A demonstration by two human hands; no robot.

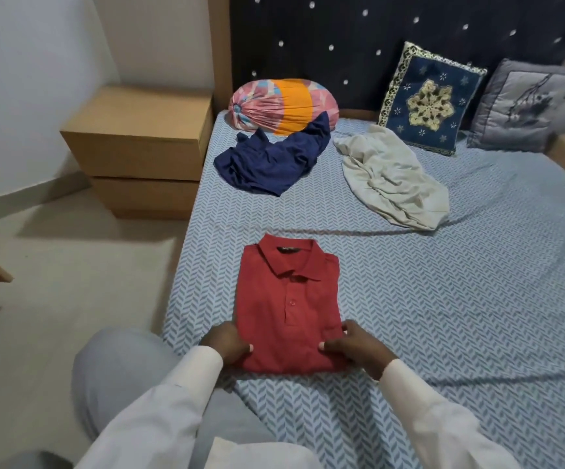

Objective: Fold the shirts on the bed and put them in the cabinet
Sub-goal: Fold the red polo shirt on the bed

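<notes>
At the near hem of the red polo shirt (287,299) you have a hand on each corner. Your left hand (228,346) takes the left corner and your right hand (355,350) the right, each grip closed on the cloth with the thumb on top and the other fingers curled round the side edge; how far they reach beneath is hidden. The red polo shirt lies folded into a neat rectangle on the bed (460,316), front up with its buttons showing. Its long axis runs straight away from you, collar at the far end and hem at your grip. Your hands sit level on either side of the button line, so neither is nearer. Judging by how it lies, this one is folded, and the coming move is a lift that needs both corners kept level so the layers do not slide open. A small dark label (282,248) sits inside the collar, its writing too small to read; no other lettering shows. Beyond the collar to the left lies a crumpled navy shirt (274,160), and beyond it to the right a crumpled pale grey shirt (392,177), neither yet folded. Left of the red polo shirt and farther off, beside the bed, stands a brown drawer unit (139,143); whether that is the cabinet cannot be told.
</notes>
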